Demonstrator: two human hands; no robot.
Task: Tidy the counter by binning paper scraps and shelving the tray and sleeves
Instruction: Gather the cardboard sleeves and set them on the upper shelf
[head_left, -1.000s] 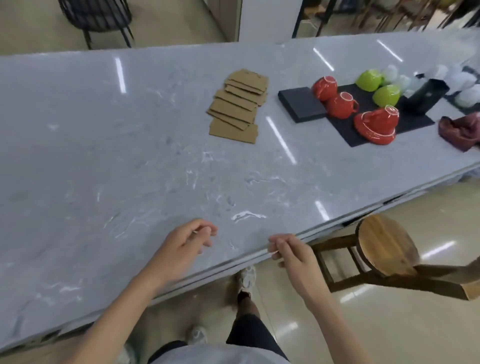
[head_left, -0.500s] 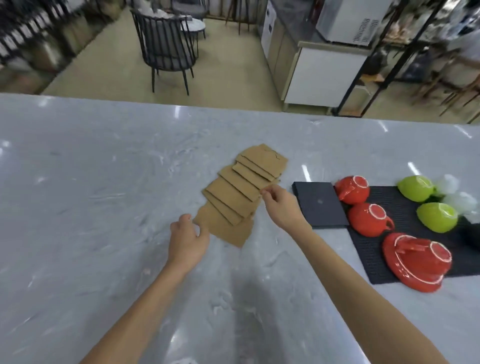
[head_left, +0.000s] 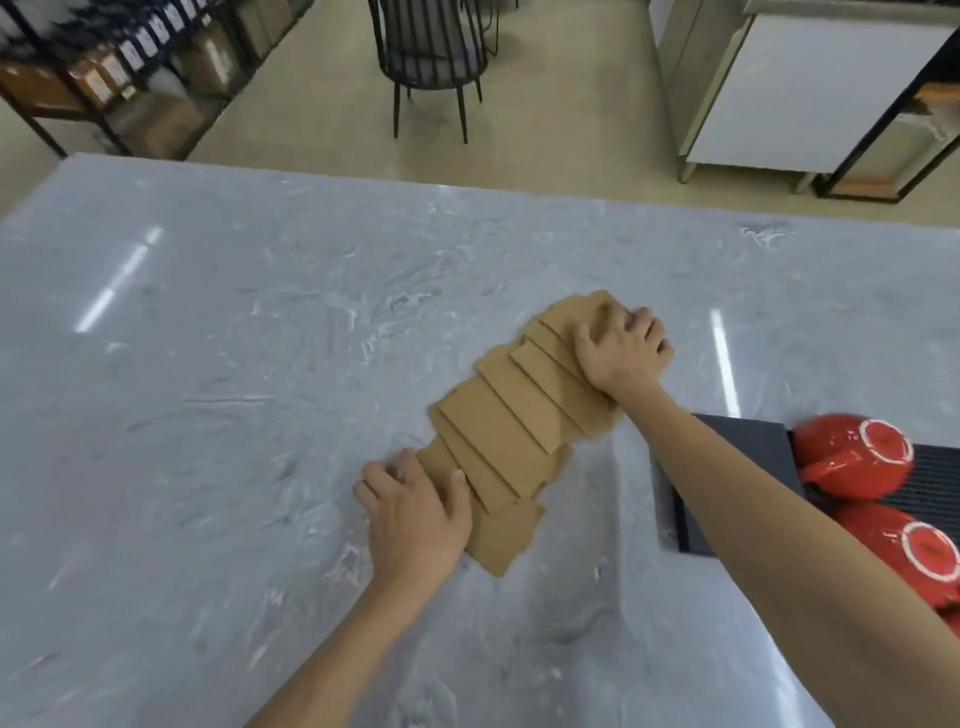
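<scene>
change: left hand (head_left: 415, 512) and right hand (head_left: 621, 353) now press flat on opposite ends of fanned brown cardboard sleeves (head_left: 511, 431), nothing clamped | meaning: sleeve gathering beginning, shelving pending

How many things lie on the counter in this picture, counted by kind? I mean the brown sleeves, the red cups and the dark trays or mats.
Brown cardboard sleeves: about 7, fanned and overlapping; exact number unclear
Red cups: 2, upside down
Flat dark tray: 1
Ribbed dark mat: 1
Total: about 11
</scene>
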